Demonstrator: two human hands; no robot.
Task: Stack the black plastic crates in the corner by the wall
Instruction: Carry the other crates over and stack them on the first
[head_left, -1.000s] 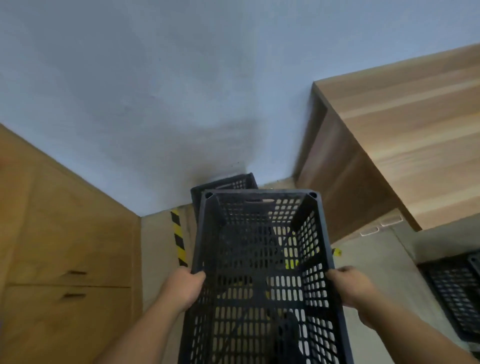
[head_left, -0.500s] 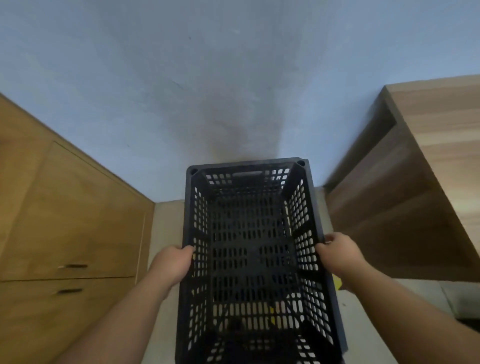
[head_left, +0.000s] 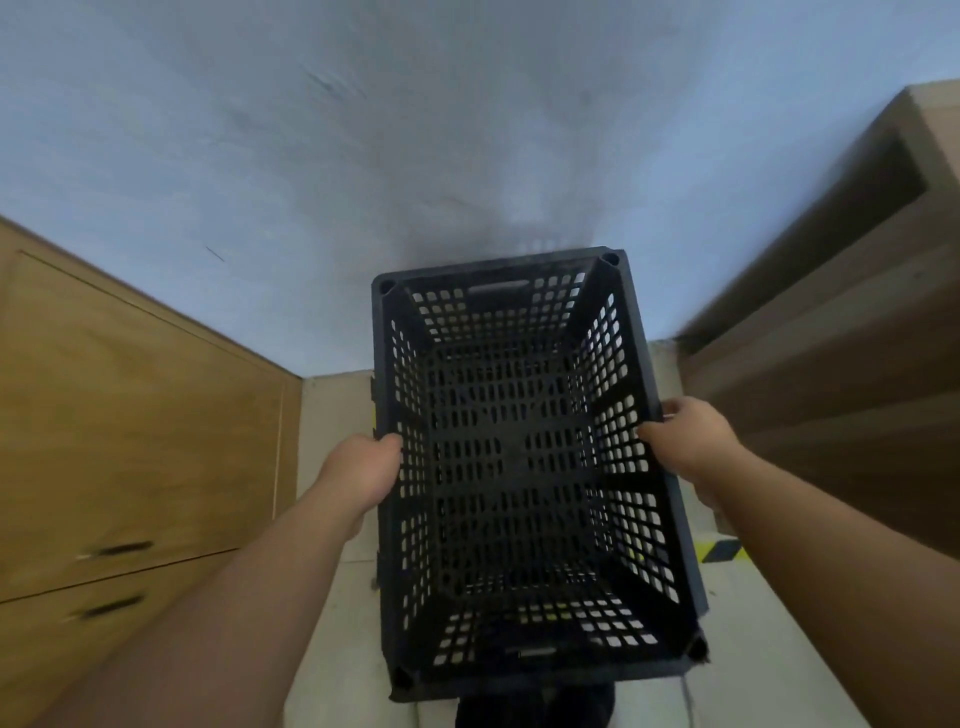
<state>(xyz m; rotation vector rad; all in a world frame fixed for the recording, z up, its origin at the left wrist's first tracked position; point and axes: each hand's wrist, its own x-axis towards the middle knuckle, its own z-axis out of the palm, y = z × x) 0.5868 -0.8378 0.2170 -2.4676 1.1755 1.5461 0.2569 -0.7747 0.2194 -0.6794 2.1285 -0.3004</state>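
Black perforated crate, open top, empty, far end near the wall. My left hand and right hand fingers clamp its long rims. Closer to the wall than before.

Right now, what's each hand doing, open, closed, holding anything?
Left hand: closed on the left rim of the black crate.
Right hand: closed on the crate's right rim.

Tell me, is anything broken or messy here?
Nothing looks broken or spilled. The black crate is empty and whole, held by the left hand and right hand on its long sides. The blue wall has a dark smudge just above the crate, plus a few scuffs.
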